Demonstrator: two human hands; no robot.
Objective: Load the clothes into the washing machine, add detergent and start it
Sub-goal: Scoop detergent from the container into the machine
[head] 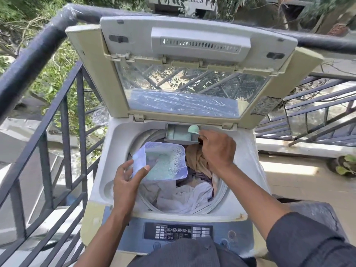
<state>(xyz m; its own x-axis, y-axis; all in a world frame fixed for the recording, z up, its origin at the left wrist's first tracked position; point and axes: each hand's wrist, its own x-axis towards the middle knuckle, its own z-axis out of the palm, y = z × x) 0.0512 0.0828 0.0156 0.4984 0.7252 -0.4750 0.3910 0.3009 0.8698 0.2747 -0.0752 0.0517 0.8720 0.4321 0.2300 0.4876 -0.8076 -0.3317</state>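
On a sunlit balcony, hemmed at far left by a dark metal railing (48,116). Just inside it, a top-loading washing machine (248,151), lid (185,78) propped fully back to leave the drum open for loading. Left hand (126,182) gripping a clear plastic tub of detergent (163,160), thumb over the near rim and fingers curled under the side; tub tipped slightly, with pale blue-green powder banked inside, held above the drum, probably to keep any spill inside the machine. Beneath and to the right of it, clothes (185,195) already loaded: white fabric in front, tan and purple pieces behind. At the back rim of the opening, the detergent drawer (177,134) pulled out over the drum, its compartments exposed to take the powder. Right hand (216,149) at the drawer's right end, fingers curled against its front edge beside a small mint-green cap (193,129), seemingly steadying or drawing it out; exact grip hidden by the knuckles. Nearest the camera, the control panel (179,232), display dark, apparently not yet started. At far right, a potted plant (344,166) on the tiled floor.
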